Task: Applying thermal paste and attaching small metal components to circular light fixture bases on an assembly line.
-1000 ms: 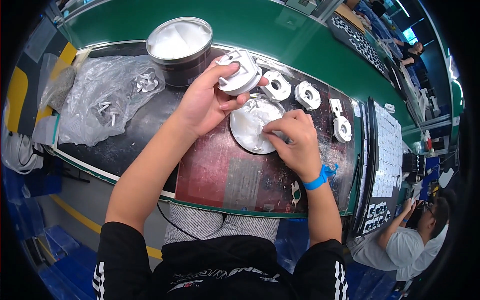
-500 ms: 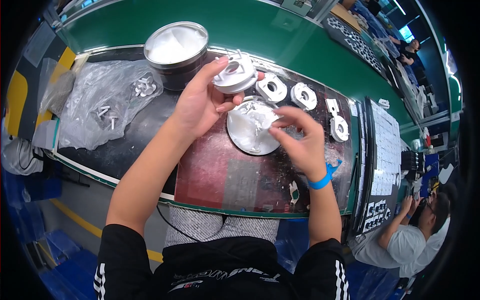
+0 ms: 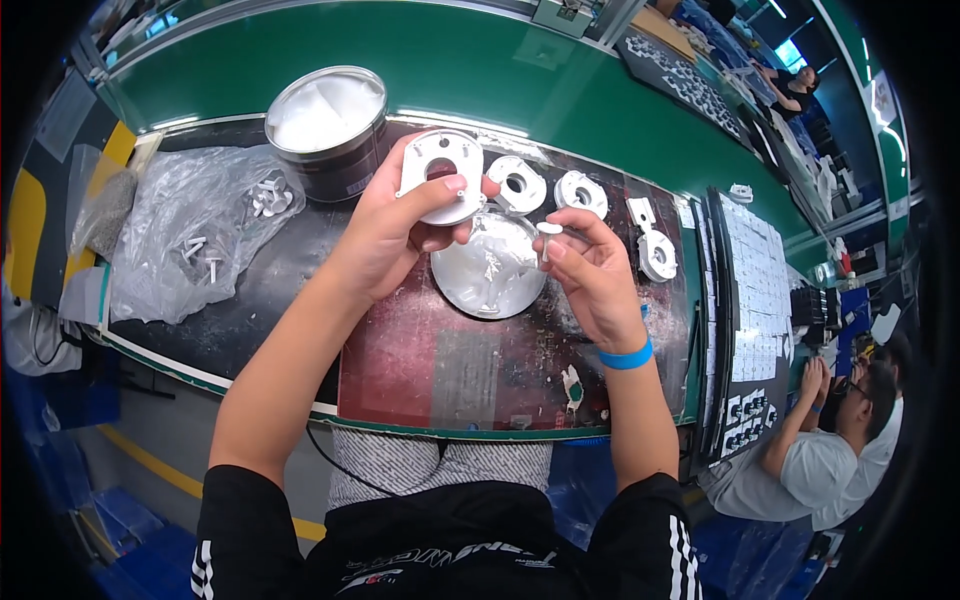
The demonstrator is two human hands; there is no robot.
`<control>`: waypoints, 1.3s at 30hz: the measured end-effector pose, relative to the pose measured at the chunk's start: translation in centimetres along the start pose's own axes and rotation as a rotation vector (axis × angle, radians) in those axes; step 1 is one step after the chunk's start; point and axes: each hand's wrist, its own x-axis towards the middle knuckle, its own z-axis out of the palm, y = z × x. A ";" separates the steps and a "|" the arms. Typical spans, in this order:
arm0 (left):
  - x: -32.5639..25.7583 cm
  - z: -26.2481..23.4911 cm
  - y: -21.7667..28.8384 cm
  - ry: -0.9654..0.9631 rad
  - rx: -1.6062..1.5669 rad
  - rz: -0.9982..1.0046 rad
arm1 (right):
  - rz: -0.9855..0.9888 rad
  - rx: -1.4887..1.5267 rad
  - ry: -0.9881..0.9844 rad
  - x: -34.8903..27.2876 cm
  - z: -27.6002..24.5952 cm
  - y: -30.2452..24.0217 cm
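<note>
My left hand (image 3: 375, 245) is closed round a white plastic housing (image 3: 468, 163), its flat face with a large round hole turned up toward me and the thumb across its lower part. To the right, my right hand (image 3: 605, 290) pinches a small white mushroom-shaped pin (image 3: 549, 229) between thumb and fingers, disc head up and stem down. Between and below the hands lies a round shallow dish (image 3: 455, 298) smeared with white grease-like paste. Two similar white housings, one (image 3: 517, 186) beside the other (image 3: 581, 195), lie just beyond the hands.
A dark tin (image 3: 345, 168) of white paste stands at the back left. Left of it, a clear plastic bag (image 3: 150, 265) holds several white pins. Another white part (image 3: 657, 256) lies at the right, near stacked sheets (image 3: 755, 290). Co-workers sit on the far right.
My left hand has turned the housing so its flat, holed face shows. My right hand, blurred over the dish before, has drawn to its right edge, and the pin now shows clearly.
</note>
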 end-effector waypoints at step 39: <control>0.0 0.0 -0.6 -0.034 -0.071 0.018 | -0.664 -1.417 -0.023 0.0 2.3 1.2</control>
